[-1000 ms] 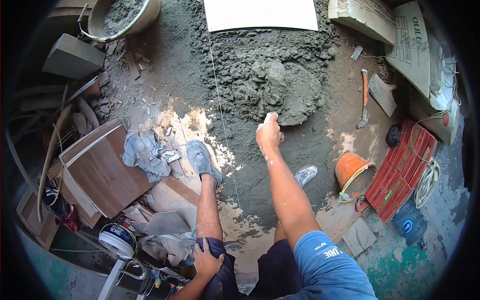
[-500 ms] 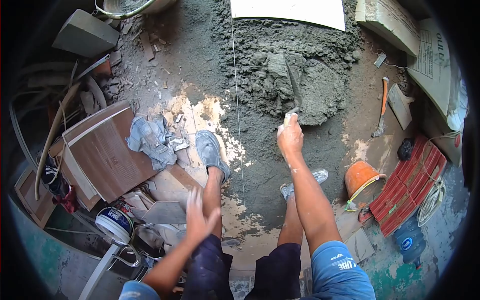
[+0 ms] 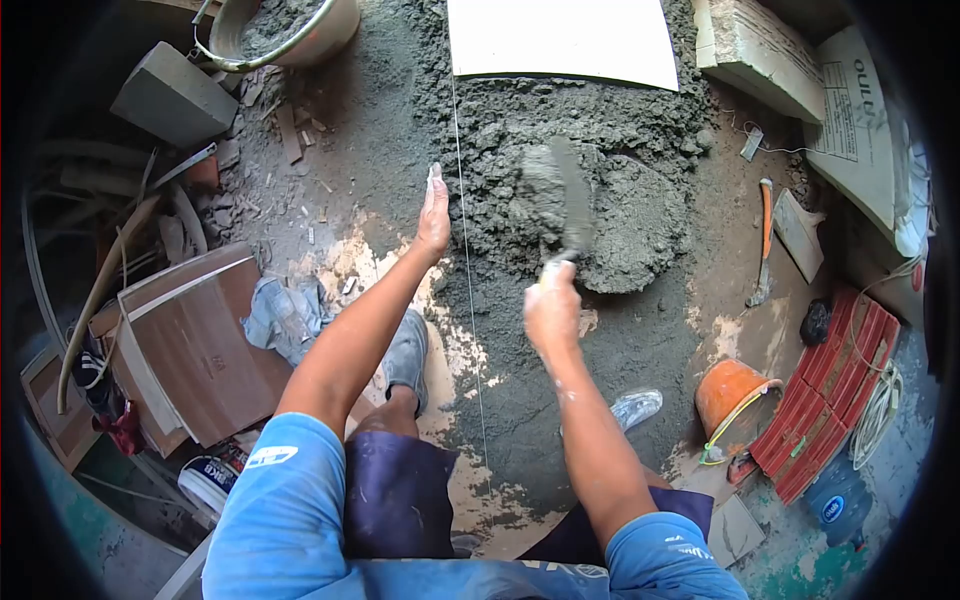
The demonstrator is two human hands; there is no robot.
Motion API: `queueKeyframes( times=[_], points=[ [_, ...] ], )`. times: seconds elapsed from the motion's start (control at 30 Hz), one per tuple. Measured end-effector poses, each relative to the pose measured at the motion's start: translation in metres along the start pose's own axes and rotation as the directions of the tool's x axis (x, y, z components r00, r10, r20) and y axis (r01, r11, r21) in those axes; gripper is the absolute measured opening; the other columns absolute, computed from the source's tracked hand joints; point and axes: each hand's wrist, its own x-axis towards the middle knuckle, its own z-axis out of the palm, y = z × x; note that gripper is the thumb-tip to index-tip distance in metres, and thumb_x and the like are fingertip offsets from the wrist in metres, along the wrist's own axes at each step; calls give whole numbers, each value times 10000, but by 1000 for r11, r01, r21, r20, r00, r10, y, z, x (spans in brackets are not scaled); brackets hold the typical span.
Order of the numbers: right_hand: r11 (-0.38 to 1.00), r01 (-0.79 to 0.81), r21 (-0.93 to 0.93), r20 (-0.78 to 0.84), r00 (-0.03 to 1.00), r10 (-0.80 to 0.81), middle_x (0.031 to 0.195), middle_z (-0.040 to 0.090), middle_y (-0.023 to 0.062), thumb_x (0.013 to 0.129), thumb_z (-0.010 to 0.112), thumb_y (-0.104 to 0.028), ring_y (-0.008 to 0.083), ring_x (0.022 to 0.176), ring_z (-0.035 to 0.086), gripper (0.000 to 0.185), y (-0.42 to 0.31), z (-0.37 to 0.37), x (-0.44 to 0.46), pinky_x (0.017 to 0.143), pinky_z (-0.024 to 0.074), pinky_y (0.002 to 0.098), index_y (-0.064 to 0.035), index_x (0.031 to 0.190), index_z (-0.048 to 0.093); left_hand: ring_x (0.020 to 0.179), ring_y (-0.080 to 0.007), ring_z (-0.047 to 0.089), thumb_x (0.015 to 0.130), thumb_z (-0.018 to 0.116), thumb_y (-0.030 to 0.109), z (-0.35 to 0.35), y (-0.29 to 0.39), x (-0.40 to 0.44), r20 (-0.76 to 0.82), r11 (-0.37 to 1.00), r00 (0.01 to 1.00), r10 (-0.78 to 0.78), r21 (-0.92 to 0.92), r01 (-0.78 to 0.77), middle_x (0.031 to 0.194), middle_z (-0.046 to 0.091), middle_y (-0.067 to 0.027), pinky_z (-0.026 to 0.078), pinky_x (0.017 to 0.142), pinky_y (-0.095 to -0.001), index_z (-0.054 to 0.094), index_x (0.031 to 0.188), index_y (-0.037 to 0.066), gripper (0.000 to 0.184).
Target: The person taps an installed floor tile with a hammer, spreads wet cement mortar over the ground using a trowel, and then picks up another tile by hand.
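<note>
My right hand (image 3: 553, 308) is wrapped round the handle of a trowel (image 3: 576, 200), whose blade stands edge-on, slightly blurred, against the heap of wet grey mortar (image 3: 640, 215). My left hand (image 3: 434, 212) is stretched out with nothing in it, just left of the taut white string (image 3: 466, 250). Its fingers point away from me, lying close together. Beyond the mortar heap lies a large white tile (image 3: 565, 40) on the mortar bed.
A bucket of mortar (image 3: 290, 45) and a grey block (image 3: 175, 95) stand at the upper left. Boards (image 3: 215, 350) and a rag (image 3: 285, 315) lie left. On the right are a hammer (image 3: 765, 240), an orange bucket (image 3: 735, 400), red tiles (image 3: 825, 390) and a water bottle (image 3: 835, 500).
My left hand has moved from my knee forward to beside the string. My right hand keeps its hold on the trowel, whose blade has turned upright. The camera view has shifted.
</note>
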Motion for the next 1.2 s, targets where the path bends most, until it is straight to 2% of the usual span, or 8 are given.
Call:
queueKeyframes(
  times=[0.17, 0.3, 0.5, 0.63, 0.77, 0.93, 0.97, 1.2],
  points=[
    [989, 141, -51, 118, 984, -134, 895, 629, 312, 868, 519, -75, 497, 858, 627, 321, 20, 2, 1, 781, 503, 566, 6, 1150, 389, 1477, -282, 116, 1036, 250, 440, 19, -27, 17, -3, 991, 991, 133, -16, -133, 1587, 154, -188, 74, 1193, -351, 158, 1508, -47, 684],
    [994, 85, 71, -80, 994, -79, 938, 626, 311, 891, 518, -111, 489, 866, 629, 319, -8, -26, -18, 795, 496, 562, 5, 1160, 393, 1484, -277, 75, 1040, 209, 452, 19, -34, 14, 11, 984, 984, 180, -21, -179, 1597, 114, -182, 45, 1196, -350, 127, 1512, -48, 693],
    [989, 75, -126, 140, 989, -57, 881, 639, 315, 863, 542, -106, 500, 869, 627, 383, -16, 30, 1, 793, 504, 562, 17, 1176, 359, 1495, -270, 13, 1046, 149, 470, 31, -57, 19, 10, 966, 966, 259, -30, -259, 1613, 53, -173, 2, 1201, -349, 80, 1519, -50, 706],
    [989, 131, -60, -340, 929, -144, 851, 625, 283, 898, 536, -114, 464, 754, 643, 301, -20, 3, -3, 695, 531, 532, 9, 1135, 397, 1499, -272, -12, 1051, 127, 467, 31, -53, 10, 26, 951, 957, 288, -127, -283, 1619, 30, -170, -16, 1202, -347, 58, 1522, -48, 702],
    [988, 10, -153, -167, 985, -36, 881, 611, 305, 891, 506, -76, 482, 802, 647, 261, -9, 86, 6, 718, 533, 561, 8, 1120, 414, 1498, -275, -16, 1054, 134, 459, 33, -44, 11, 14, 951, 964, 264, -172, -258, 1619, 20, -169, -17, 1203, -354, 53, 1520, -51, 696],
    [997, -59, -47, -98, 994, 54, 926, 605, 314, 877, 550, -105, 493, 899, 627, 356, -34, 31, -29, 803, 507, 546, 12, 1167, 381, 1499, -289, -16, 1051, 127, 469, 33, -44, 10, 11, 952, 959, 284, -121, -281, 1618, 26, -175, -20, 1204, -359, 63, 1523, -45, 700],
    [997, 69, -38, -242, 967, -76, 916, 621, 304, 876, 553, -116, 481, 882, 637, 342, -30, 35, -30, 785, 514, 543, 17, 1155, 405, 1499, -286, -13, 1052, 133, 468, 34, -45, 9, 8, 953, 963, 270, -141, -267, 1618, 29, -176, -20, 1204, -358, 72, 1526, -36, 695],
    [995, 81, -61, -44, 996, -84, 868, 629, 328, 871, 542, -101, 511, 846, 621, 354, -40, 50, -25, 770, 497, 582, 27, 1157, 376, 1500, -270, -22, 1054, 127, 456, 32, -49, 8, 30, 952, 961, 275, -149, -268, 1623, 15, -156, -7, 1204, -348, 52, 1532, -19, 678]
  ],
)
